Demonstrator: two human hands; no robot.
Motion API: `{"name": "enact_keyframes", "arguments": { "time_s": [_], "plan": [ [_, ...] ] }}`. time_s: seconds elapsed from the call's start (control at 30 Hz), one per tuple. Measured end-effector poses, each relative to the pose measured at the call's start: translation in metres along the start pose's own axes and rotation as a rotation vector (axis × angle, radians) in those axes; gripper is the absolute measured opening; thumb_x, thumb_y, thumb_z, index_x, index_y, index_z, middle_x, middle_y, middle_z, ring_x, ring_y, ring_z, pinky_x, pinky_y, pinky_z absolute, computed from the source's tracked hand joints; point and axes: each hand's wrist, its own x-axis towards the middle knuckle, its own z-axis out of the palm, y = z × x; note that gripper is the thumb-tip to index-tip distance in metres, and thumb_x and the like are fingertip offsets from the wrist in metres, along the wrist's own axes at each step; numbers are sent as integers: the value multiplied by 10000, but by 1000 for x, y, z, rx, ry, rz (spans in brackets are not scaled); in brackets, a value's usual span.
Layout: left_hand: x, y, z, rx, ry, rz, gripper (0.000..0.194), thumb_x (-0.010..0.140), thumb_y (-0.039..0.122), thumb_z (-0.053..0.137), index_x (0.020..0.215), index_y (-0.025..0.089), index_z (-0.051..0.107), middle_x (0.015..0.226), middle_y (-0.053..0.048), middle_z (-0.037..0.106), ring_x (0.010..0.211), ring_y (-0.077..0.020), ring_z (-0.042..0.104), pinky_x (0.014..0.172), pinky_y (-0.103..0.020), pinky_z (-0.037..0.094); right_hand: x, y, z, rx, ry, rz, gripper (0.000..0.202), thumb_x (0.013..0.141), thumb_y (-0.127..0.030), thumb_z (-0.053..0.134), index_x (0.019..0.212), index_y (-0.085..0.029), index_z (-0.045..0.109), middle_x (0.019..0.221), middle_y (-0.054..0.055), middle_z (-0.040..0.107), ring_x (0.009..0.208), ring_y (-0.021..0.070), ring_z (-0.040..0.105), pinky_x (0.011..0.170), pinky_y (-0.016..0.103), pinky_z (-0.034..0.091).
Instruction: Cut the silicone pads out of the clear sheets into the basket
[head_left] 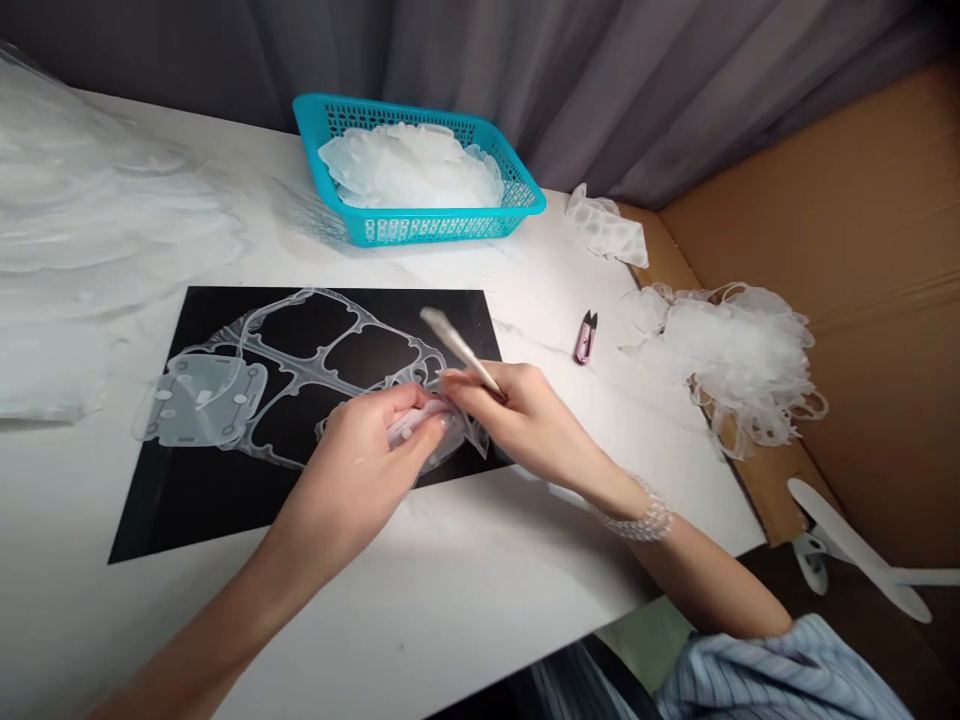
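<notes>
Left hand (367, 450) and right hand (517, 410) grip the translucent sheet (411, 425) above the black mat's (202, 500) right edge; right hand also retains the slim tool (461, 350).

We can read no text, label, brand, number or sign on anything in view, neither on the perforated turquoise plastic basket (439, 226) nor elsewhere.

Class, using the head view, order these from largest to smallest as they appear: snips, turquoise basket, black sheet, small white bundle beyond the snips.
1. Black sheet
2. Turquoise basket
3. Small white bundle
4. Snips
</notes>
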Motion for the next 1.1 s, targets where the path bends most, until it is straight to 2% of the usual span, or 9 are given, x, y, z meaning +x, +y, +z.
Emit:
{"name": "enact_keyframes", "arguments": {
  "time_s": [0.13, 0.3, 0.4, 0.53, 0.63, 0.77, 0.87, 0.97, 1.1],
  "plan": [
    [-2, 1, 1, 34, 91, -13, 216, 878, 418, 570, 826, 238, 677, 811, 11, 673, 772, -165, 597, 539, -236, 363, 6, -5, 14, 166, 57, -9, 303, 945, -311, 599, 694, -147, 640, 624, -29, 561, 558, 81, 457, 535, 221, 368],
    [0, 0, 2, -97, 137, -9, 250, 871, 472, 623, 888, 233, 694, 786, 24, 688, 705, -138, 589, 566, -238, 386, 7, -3, 18, 94, 202, -38, 334, 944, -286, 598, 638, -154, 571, 591, -36, 482, 563, 81, 414, 544, 227, 340],
    [0, -2, 4, -124, 175, 17, 242, 874, 466, 637, 893, 235, 706, 783, 32, 693, 732, -136, 603, 618, -244, 411, 7, -1, 19, 47, 212, -41, 345, 955, -283, 581, 635, -157, 553, 573, -44, 432, 554, 78, 368, 538, 230, 311],
    [-1, -5, 5, -112, 197, 34, 201, 876, 426, 649, 929, 249, 726, 772, 33, 687, 818, -154, 626, 671, -250, 432, 8, -1, 20, 89, 206, -33, 386, 941, -341, 614, 612, -160, 525, 595, -36, 461, 572, 80, 384, 552, 232, 322],
    [2, -7, 5, -206, 137, 7, 218, 873, 416, 659, 981, 244, 739, 843, 14, 721, 839, -161, 648, 755, -272, 479, 9, -3, 15, 179, 185, -3, 376, 933, -427, 627, 675, -155, 605, 652, -16, 531, 614, 98, 457, 580, 239, 369],
    [7, -10, 5, -608, -6, -113, 242, 837, 388, 718, 971, 191, 760, 972, -48, 763, 968, -207, 698, 912, -327, 538, -1, -4, -1, 121, 288, -42, 526, 1047, -506, 376, 827, -162, 708, 785, 31, 591, 764, 142, 565, 727, 276, 444],
    [9, -10, 5, -719, -77, -159, 213, 827, 344, 737, 948, 175, 785, 991, -67, 774, 1003, -210, 707, 937, -311, 553, -14, -3, -11, 59, 310, -132, 584, 1067, -523, 271, 906, -188, 720, 807, 39, 608, 767, 144, 566, 731, 279, 454],
    [9, -10, 6, -711, -74, -171, 208, 811, 335, 759, 945, 181, 801, 974, -70, 779, 993, -204, 712, 937, -306, 568, -24, 0, -13, 63, 200, -236, 430, 1059, -465, 396, 913, -189, 691, 771, 14, 627, 654, 114, 552, 621, 255, 454],
    [8, -11, 8, -686, -65, -191, 247, 790, 379, 783, 967, 208, 807, 984, -63, 780, 969, -199, 717, 905, -304, 589, -26, 2, -12, 13, 77, -318, 103, 997, -242, 593, 978, -165, 658, 859, 8, 678, 697, 98, 606, 612, 223, 471]
  ]
}}
